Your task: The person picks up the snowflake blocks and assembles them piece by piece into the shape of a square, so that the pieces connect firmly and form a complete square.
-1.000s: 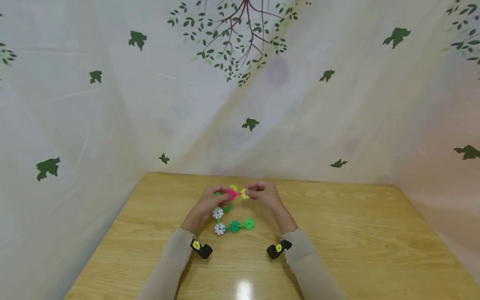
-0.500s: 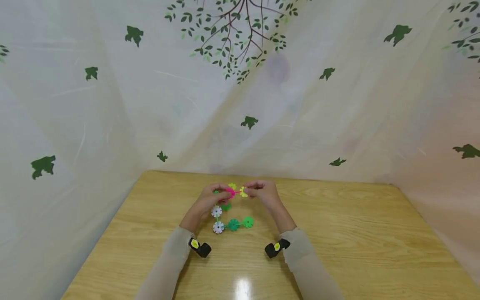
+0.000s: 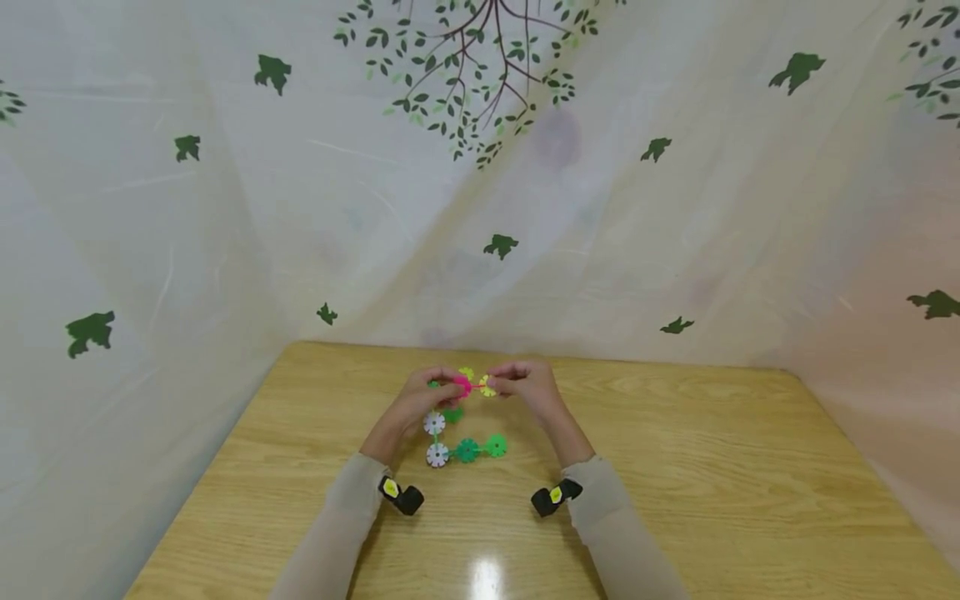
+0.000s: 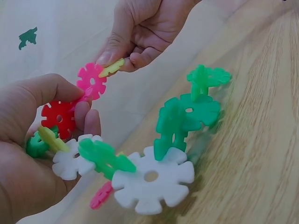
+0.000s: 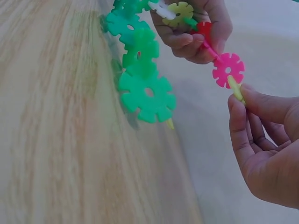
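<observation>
My left hand (image 3: 420, 398) pinches a chain of notched plastic snowflake discs near its far end. Its thumb and fingers close on a pink disc seen edge-on, between a red disc (image 4: 58, 127) and an outer pink disc (image 4: 92, 88). Thumb and index finger of my right hand (image 3: 528, 385) pinch a yellow disc (image 5: 236, 89) at its edge. That yellow disc meets the rim of the outer pink disc at a notch. From the left palm the chain bends through white discs (image 4: 152, 193) to green discs (image 5: 148, 100) low over the table.
The wooden table (image 3: 720, 467) reaches back to a pale curtain (image 3: 420, 208) printed with leaves and branches. Behind the hands, another yellow disc (image 3: 467, 373) shows near the left fingers. A loose-looking pink disc (image 4: 101, 196) appears below the white discs.
Both hands keep the same grip and nearly the same place. The head view shifts slightly; the discs stay as they were.
</observation>
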A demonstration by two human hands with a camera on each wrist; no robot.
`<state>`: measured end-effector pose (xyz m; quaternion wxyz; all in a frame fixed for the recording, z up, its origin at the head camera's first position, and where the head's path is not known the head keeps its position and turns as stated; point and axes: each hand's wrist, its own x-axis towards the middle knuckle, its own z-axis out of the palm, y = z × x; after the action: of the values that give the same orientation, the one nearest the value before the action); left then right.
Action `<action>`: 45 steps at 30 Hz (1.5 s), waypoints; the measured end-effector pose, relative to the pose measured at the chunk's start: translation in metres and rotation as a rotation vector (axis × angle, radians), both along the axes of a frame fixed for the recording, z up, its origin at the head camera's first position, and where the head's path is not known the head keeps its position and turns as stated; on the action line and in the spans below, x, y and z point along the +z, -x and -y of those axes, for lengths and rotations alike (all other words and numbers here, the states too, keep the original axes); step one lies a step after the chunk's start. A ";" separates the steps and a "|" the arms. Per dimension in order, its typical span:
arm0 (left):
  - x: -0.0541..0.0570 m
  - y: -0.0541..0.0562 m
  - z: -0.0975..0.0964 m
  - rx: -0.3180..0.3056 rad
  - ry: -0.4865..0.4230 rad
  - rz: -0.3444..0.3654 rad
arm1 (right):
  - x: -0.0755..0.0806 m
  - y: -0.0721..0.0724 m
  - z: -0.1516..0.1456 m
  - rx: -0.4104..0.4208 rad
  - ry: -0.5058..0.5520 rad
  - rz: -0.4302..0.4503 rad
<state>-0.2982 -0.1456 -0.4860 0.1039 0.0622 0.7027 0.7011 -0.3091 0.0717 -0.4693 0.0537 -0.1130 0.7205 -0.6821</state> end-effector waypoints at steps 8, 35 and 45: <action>-0.001 0.000 0.007 -0.111 0.053 -0.002 | -0.006 0.004 -0.003 0.009 -0.003 0.010; 0.005 -0.007 0.014 -0.313 0.120 0.022 | -0.003 -0.003 0.008 -0.015 -0.035 0.009; 0.010 -0.005 0.019 -0.246 0.146 -0.022 | 0.005 0.004 -0.003 -0.026 -0.112 0.012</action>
<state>-0.2936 -0.1648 -0.4764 0.1855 0.1478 0.7399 0.6295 -0.3126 0.0747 -0.4646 0.0555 -0.0964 0.7588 -0.6418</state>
